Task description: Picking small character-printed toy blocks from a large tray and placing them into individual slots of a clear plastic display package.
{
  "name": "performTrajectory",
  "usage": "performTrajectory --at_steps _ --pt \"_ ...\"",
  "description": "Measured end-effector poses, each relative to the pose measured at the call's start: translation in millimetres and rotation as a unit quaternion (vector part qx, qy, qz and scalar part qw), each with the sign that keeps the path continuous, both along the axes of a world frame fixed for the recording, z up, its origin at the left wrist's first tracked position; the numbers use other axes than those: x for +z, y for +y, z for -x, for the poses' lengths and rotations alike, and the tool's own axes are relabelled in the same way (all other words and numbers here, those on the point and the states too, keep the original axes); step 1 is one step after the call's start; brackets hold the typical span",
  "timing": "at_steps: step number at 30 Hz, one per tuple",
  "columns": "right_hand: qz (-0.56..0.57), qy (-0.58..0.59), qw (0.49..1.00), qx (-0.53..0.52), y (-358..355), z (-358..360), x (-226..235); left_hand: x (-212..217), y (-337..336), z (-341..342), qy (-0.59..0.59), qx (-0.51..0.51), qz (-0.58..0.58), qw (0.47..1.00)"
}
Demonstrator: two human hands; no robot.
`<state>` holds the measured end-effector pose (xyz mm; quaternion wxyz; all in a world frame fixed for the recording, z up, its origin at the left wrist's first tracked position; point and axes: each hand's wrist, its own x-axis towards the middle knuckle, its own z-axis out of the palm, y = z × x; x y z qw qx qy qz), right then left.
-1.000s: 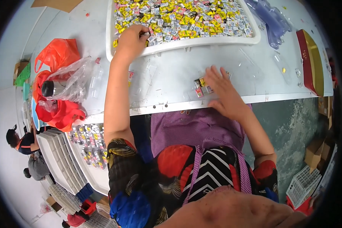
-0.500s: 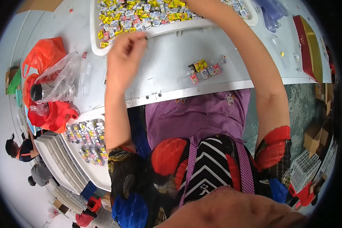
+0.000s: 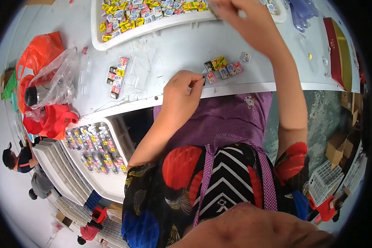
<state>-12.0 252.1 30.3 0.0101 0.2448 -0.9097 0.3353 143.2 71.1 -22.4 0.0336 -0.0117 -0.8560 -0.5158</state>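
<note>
- Left hand point(image 3: 182, 93) at the near edge of the white desk point(image 3: 169, 49), fingers curled, pinching something small; cannot tell what.
- Right hand point(image 3: 244, 20) reaches the white tray of small colourful wrapped packets point(image 3: 153, 16); fingers bunched, grip unclear.
- Short row of small colourful packets point(image 3: 222, 68) lies just beside the left hand; best add pieces snug and aligned.

Left hand point(image 3: 182, 93) curled in a loose fist; right hand point(image 3: 246, 25) reaches far forward.

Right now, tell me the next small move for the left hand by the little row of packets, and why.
Probably set the piece pinched in the left hand down at the near end of the small row of packets. The fingers are closed just beside that row at the table edge, while the right hand reaches into the white tray of packets, apparently fetching more.
</note>
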Motion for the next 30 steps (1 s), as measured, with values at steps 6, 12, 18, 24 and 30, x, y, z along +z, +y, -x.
performTrajectory --at_steps 6,12,18,24,30 --pt "0.197 -0.219 0.955 -0.043 15 -104 -45 -11 8 5 0.028 -0.025 0.053 0.998" --pt "0.11 -0.045 0.991 -0.065 3 -125 -69 -16 12 6 0.067 -0.032 0.097 0.992" --pt "0.036 0.01 0.997 -0.071 -1 -126 -69 -15 11 3 0.082 -0.032 0.113 0.99" --pt "0.019 0.043 0.995 -0.092 -5 -127 -76 -18 9 2 0.07 -0.024 0.079 0.994" --pt "0.063 0.098 0.988 -0.102 0 -127 -79 -10 2 5 0.007 -0.007 0.023 1.0"
